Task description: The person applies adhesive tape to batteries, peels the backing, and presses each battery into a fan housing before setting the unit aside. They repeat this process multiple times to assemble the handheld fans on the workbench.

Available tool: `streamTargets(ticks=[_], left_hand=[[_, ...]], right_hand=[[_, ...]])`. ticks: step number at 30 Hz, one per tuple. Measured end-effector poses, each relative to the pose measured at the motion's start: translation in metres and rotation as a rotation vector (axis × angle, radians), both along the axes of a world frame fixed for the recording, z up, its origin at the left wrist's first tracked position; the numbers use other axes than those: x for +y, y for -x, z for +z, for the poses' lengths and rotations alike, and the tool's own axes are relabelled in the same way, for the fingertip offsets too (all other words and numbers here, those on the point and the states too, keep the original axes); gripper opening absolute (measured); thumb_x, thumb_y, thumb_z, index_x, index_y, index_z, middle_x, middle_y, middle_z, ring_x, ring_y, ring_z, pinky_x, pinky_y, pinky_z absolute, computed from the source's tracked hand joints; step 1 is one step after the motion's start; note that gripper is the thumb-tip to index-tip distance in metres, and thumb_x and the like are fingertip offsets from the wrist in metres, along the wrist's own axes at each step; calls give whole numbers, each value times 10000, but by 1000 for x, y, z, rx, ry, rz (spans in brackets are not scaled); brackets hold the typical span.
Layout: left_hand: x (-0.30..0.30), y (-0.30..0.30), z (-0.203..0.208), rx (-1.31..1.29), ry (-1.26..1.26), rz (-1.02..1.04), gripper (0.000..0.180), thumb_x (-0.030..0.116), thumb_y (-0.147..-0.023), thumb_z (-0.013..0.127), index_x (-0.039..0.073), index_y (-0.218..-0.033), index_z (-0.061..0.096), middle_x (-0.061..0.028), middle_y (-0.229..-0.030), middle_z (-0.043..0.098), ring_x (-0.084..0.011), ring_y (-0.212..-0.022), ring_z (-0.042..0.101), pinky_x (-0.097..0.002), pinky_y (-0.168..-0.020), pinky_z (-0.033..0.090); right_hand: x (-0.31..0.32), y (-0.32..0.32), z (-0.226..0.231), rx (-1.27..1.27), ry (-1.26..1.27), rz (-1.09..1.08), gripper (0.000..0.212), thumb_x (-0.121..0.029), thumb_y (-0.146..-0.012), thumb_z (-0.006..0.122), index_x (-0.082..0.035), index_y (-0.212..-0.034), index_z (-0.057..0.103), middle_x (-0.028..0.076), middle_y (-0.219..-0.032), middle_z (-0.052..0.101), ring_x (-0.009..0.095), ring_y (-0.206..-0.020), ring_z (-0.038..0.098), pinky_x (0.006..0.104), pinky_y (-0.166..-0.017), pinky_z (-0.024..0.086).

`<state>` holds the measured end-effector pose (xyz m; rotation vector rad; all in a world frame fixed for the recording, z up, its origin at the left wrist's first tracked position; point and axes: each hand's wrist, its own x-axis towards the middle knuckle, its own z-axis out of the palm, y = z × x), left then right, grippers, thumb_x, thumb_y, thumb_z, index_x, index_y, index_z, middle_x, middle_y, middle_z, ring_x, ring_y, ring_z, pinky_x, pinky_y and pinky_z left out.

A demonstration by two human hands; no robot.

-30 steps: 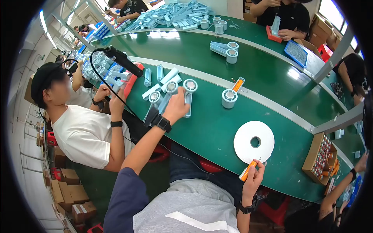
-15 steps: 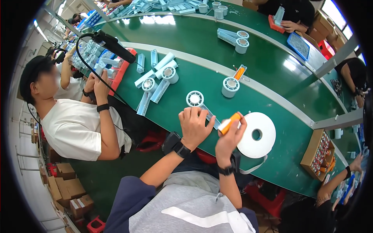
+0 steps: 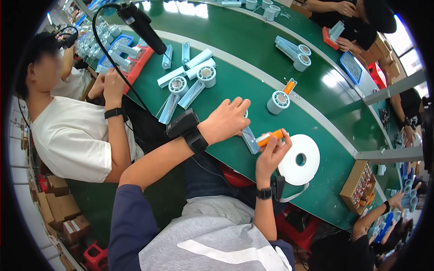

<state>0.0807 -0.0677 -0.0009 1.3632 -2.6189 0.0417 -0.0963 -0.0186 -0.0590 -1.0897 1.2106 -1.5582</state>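
Note:
My left hand (image 3: 228, 118) is curled over the round head of a light blue handheld fan casing (image 3: 249, 140), whose open handle points toward my right hand. Most of that head is hidden under my fingers. In my right hand (image 3: 270, 159) is an orange cylindrical battery (image 3: 274, 135) with a white strip at its left end, pinched just above the end of the handle. A large white tape roll (image 3: 308, 156) lies flat beside my right hand. Beyond it stands another fan casing (image 3: 278, 103) with an orange battery (image 3: 290, 86) in its handle.
More fan casings (image 3: 178, 85) lie at the left of the green table (image 3: 226, 156). A black cylindrical tool (image 3: 143, 29) hangs over them. A co-worker (image 3: 74, 135) sits at the left. A cardboard box (image 3: 350, 183) of small parts stands at the right. Red stools (image 3: 296, 226) are below.
My left hand has moved up and over the fan casing's head, covering it. My right hand has shifted slightly, still with the battery. The view has also shifted a little.

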Motion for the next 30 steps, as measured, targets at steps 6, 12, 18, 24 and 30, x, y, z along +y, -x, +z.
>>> streamTargets(ticks=[6, 12, 18, 24, 30], left_hand=[[9, -3, -3, 243, -69, -33, 231, 235, -593, 855, 132, -711, 685, -69, -954, 481, -207, -880, 572, -349, -695, 473], [13, -8, -11, 401, -88, -40, 195, 196, -627, 838, 119, -684, 669, -71, -951, 488, -217, -807, 588, -354, -652, 477], [10, -9, -31, 644, -74, -18, 166, 166, -667, 820, 116, -730, 674, -66, -947, 495, -239, -814, 587, -379, -681, 477], [11, -1, -53, 909, 93, 134, 156, 198, -727, 798, 125, -809, 687, -61, -1015, 575, -263, -922, 610, -389, -828, 475], [23, -3, -61, 1059, -243, 94, 195, 213, -756, 798, 119, -883, 684, -68, -1113, 612, -260, -1071, 599, -384, -928, 458]], right_hand=[[24, 34, -4, 303, 139, 188, 295, -77, -1023, 551, -40, -1289, 430, 149, -1064, 650, 133, -807, 594, 249, -680, 497], [13, 45, -7, 836, 535, 239, 411, 42, -926, 648, -64, -1284, 478, 185, -1047, 668, 284, -864, 644, 355, -750, 529], [-5, 47, 43, 1197, 459, 446, 394, 35, -839, 709, -92, -1197, 604, 141, -1044, 681, 356, -968, 621, 456, -872, 488], [-41, 40, 74, 1536, 571, 678, 332, -27, -827, 703, -113, -1145, 671, 71, -1030, 698, 327, -1120, 594, 506, -1027, 394], [-49, 33, 59, 1521, 573, 837, 351, -47, -855, 669, -129, -1196, 666, 75, -1037, 691, 322, -1133, 591, 506, -1046, 375]])
